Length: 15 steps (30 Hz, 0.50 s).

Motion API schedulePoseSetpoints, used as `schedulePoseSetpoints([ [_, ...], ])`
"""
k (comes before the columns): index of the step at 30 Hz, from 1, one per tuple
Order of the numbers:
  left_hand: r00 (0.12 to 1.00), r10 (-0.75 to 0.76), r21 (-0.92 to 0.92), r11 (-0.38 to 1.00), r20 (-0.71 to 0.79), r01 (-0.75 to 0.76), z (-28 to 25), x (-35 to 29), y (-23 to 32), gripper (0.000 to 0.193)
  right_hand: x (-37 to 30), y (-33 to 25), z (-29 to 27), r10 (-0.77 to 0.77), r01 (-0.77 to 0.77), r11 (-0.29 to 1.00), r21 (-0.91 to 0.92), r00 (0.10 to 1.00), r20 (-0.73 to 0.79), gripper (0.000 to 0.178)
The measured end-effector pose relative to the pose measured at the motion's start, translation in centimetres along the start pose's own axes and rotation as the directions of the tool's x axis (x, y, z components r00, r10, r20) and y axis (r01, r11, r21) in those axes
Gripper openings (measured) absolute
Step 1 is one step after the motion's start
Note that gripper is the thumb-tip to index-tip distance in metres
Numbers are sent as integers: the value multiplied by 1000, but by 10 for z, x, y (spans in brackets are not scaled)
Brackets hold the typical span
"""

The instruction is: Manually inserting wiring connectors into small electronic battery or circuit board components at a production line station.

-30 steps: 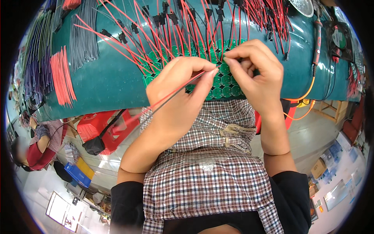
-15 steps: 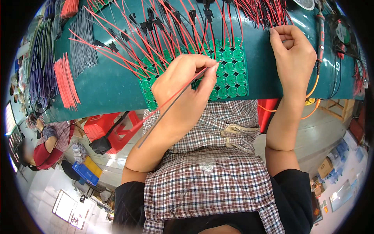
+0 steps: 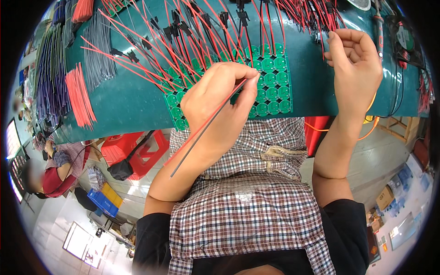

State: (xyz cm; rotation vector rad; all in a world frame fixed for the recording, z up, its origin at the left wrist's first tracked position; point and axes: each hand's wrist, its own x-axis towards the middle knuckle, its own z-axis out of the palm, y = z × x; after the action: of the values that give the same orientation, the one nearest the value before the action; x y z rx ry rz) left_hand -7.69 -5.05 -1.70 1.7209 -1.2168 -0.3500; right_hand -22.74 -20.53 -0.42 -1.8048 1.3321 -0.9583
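Observation:
My left hand [image 3: 217, 103] is closed in a pinch over the green circuit board panel [image 3: 273, 94]. Between thumb and forefinger it grips a red wire and a dark grey wire [image 3: 200, 136], whose long ends trail back over my wrist. The hand covers part of the panel, which is made of many small round boards. Red and black wires with black connectors [image 3: 183, 28] fan out from its far side. To the right, my right hand [image 3: 354, 62] has its fingers curled and thumb against the forefinger, just beside a pile of red and black wires [image 3: 306, 13]; what it pinches is too small to tell.
Bundles of purple [image 3: 54, 75], grey [image 3: 97, 52] and red wires [image 3: 80, 96] lie on the left of the green table [image 3: 133, 107]. A soldering iron [image 3: 379, 34] lies at the right with its orange cable. Another person [image 3: 57, 176] sits at the far left.
My right hand has drawn back to the right, away from the edge of the wire pile. My left hand has barely moved; the wire ends over its wrist have shifted slightly.

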Motion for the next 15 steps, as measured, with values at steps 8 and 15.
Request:
schedulePoseSetpoints([
  [8,999,-41,81,996,13,40,1,1,6,9,-6,-3,-5,-10,4,978,207,1000,28,15],
  [15,983,-159,169,975,93,142,-3,16,19,12,-18,1,-12,120,-167,948,272,976,179,14],
])
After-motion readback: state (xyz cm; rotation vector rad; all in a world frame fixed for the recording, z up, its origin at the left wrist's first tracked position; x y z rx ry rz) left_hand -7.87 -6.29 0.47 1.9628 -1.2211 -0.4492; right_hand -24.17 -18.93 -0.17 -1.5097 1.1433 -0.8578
